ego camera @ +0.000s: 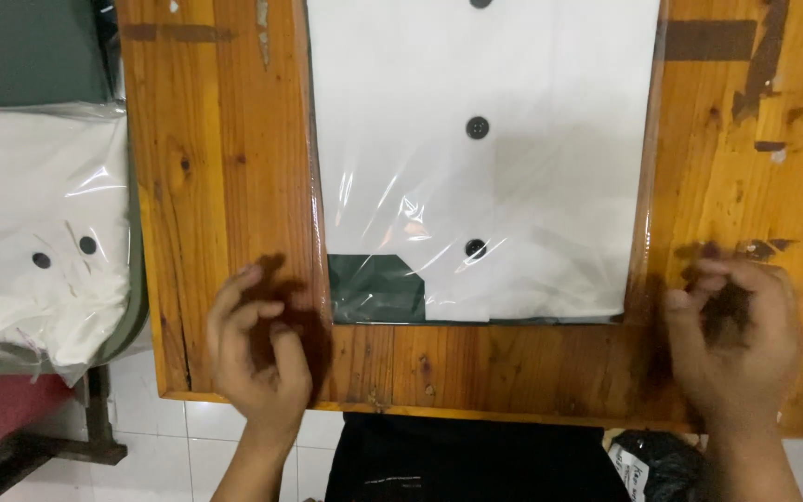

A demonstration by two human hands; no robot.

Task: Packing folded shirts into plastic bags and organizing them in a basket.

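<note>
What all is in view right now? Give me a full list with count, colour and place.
Bagged shirt: one, white with dark buttons, in clear plastic, flat on the middle of the table.
Dark card: one, dark green, inside the bag at its lower left corner.
Table: one, orange-brown wood with worn dark patches, fills most of the view.
Stack of bagged shirts: one pile, white, in clear plastic, on a surface at the left.
Black bag: one, on the floor below the table's near edge, right.
Floor tiles: white, lower left.
Left hand: one, fingers curled, empty, over the table beside the bag's lower left corner.
Right hand: one, fingers curled, empty, beside the bag's lower right corner.
</note>
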